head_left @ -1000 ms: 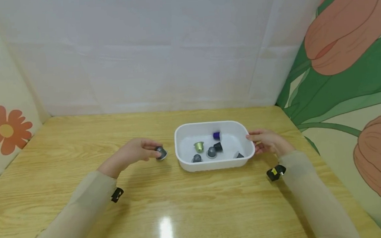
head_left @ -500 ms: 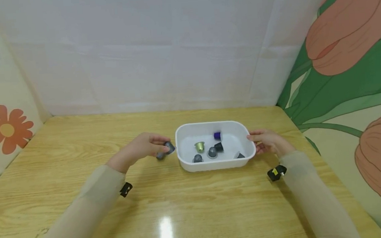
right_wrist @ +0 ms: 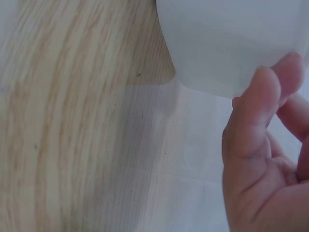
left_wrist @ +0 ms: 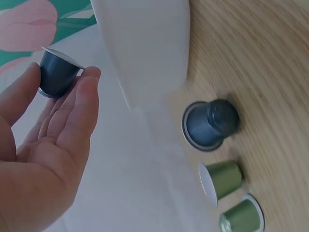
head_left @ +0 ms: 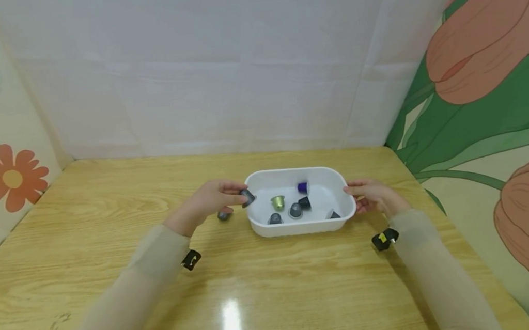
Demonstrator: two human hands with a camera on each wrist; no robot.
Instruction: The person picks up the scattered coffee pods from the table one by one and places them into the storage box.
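My left hand pinches a dark grey coffee capsule between thumb and fingers, at the left rim of a white plastic bin. The left wrist view shows that capsule with its pale foil lid tilted upward. At the bin's other end, my right hand holds the right rim, thumb at the edge and other fingers along the outer wall. Inside the bin lie a light green capsule, a purple capsule, a black capsule and several grey capsules.
Left of the bin, a dark capsule sits on the wooden table. Two green capsules lie near a dark one in the left wrist view. A white sheet hangs behind the table.
My left hand has lifted the grey capsule and carried it rightward to the bin's rim, uncovering another dark capsule on the table. The right hand stays at the bin.
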